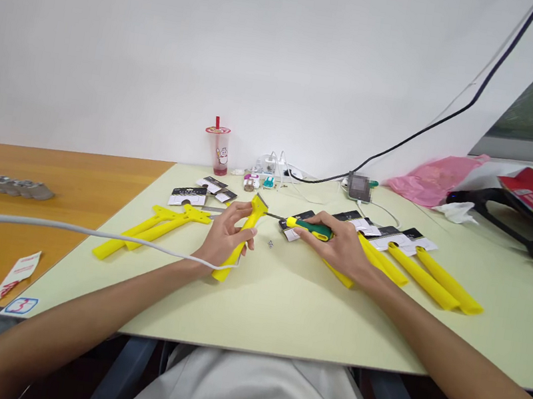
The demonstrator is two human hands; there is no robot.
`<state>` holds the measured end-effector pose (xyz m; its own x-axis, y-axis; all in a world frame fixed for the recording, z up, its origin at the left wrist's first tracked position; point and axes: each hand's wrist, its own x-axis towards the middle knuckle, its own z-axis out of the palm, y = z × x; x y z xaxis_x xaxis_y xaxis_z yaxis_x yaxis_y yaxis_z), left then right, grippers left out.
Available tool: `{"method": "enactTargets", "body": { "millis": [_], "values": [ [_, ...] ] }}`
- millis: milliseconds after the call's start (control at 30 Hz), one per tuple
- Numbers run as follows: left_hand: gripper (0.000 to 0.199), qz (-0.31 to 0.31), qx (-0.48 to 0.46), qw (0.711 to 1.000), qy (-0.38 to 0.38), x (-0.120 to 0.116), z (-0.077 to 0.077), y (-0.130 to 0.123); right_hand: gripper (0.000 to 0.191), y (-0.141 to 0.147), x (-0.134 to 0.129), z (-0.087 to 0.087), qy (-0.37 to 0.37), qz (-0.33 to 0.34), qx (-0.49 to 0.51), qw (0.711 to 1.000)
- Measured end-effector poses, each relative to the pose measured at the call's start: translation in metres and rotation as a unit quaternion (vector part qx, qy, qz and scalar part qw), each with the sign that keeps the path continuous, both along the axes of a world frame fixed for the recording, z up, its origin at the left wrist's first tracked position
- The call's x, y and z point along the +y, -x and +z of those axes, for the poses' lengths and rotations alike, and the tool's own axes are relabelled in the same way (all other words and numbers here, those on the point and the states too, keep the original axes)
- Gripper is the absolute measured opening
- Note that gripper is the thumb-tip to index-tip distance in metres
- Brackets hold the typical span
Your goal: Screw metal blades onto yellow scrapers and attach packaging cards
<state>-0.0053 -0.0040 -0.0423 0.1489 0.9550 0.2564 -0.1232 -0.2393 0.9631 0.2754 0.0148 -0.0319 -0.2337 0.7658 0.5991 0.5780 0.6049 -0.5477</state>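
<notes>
My left hand (227, 237) is wrapped round the yellow handle of a scraper (258, 207), which stands tilted with its head up and away from me. In my right hand (343, 244) is a green and yellow screwdriver (311, 227). Its shaft points left, and the tip meets or nearly meets the scraper's head; the exact contact is too small to tell. A few tiny metal pieces, perhaps screws (270, 244), lie on the table between my hands. Left of my left hand rest two yellow scrapers (160, 230) with wide heads.
Several yellow-handled tools (428, 279) with black and white cards (394, 239) lie to the right. More cards (188, 196) lie at the back left. A drink cup (221, 155) stands near the wall. A white cable (89, 231) crosses in front of my left wrist.
</notes>
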Motion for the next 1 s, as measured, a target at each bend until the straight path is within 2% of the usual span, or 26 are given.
{"method": "enactTargets", "body": {
  "millis": [167, 333, 400, 567, 767, 867, 1000],
  "values": [
    [0.059, 0.001, -0.002, 1.000, 0.000, 0.000, 0.000, 0.000, 0.057, 0.002, -0.001, 0.005, 0.030, -0.015, 0.008, 0.999],
    [0.058, -0.005, -0.002, 1.000, -0.008, 0.001, -0.003, 0.001, 0.054, 0.003, -0.004, 0.010, 0.132, 0.001, 0.027, 0.991],
    [0.057, -0.005, -0.001, 1.000, -0.010, 0.000, -0.003, 0.001, 0.052, 0.003, -0.003, 0.010, 0.150, 0.009, 0.026, 0.988],
    [0.057, 0.002, -0.007, 1.000, -0.013, -0.001, 0.000, 0.000, 0.041, 0.003, -0.002, 0.002, 0.066, -0.021, -0.005, 0.998],
    [0.058, 0.002, -0.005, 1.000, -0.014, 0.001, -0.001, 0.001, 0.033, 0.002, -0.001, -0.002, 0.013, -0.010, -0.023, 1.000],
    [0.057, 0.001, -0.003, 1.000, -0.013, 0.001, -0.002, 0.001, 0.031, 0.001, -0.001, -0.001, 0.001, -0.010, -0.031, 0.999],
    [0.057, 0.000, -0.001, 1.000, -0.008, 0.000, -0.001, 0.000, 0.033, 0.000, -0.001, 0.001, 0.023, -0.012, -0.028, 0.999]
  ]
}}
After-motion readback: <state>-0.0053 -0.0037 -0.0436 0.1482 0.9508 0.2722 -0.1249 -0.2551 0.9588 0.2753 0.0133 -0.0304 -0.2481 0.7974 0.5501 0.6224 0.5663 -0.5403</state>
